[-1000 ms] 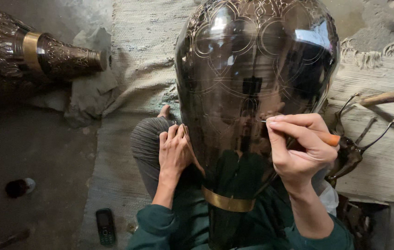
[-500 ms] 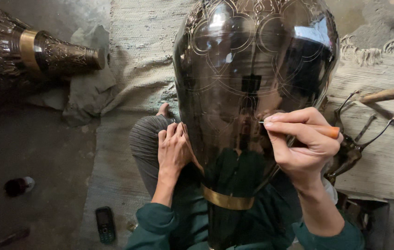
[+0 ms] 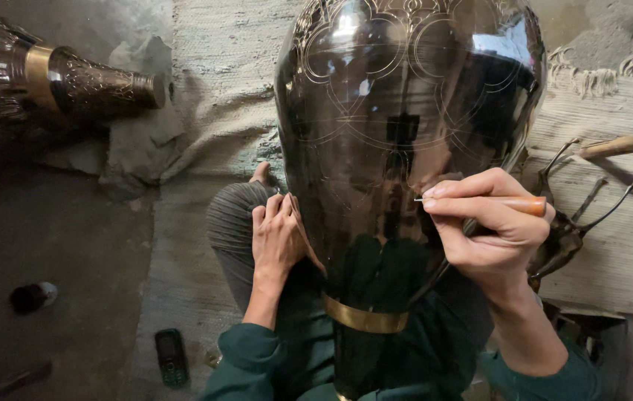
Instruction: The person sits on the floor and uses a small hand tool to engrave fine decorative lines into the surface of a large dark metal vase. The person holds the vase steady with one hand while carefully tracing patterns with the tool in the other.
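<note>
A large dark polished metal vase [image 3: 406, 111] with fine engraved line patterns and a brass band [image 3: 365, 319] near its neck rests on my lap. My left hand [image 3: 276, 241] lies flat against its left side, steadying it. My right hand [image 3: 487, 223] pinches a thin engraving tool with an orange handle [image 3: 528, 206], its metal point touching the vase's surface near the middle.
A second engraved vase with a brass band [image 3: 56, 78] lies at the upper left. A small phone [image 3: 170, 356] and a little dark bottle [image 3: 30, 295] lie on the floor at left. Metal tongs [image 3: 576, 223] and wooden handles [image 3: 625, 143] rest on the woven mat [image 3: 220, 89] at right.
My right hand with the tool has shifted slightly along the vase's surface. The left hand stays in place.
</note>
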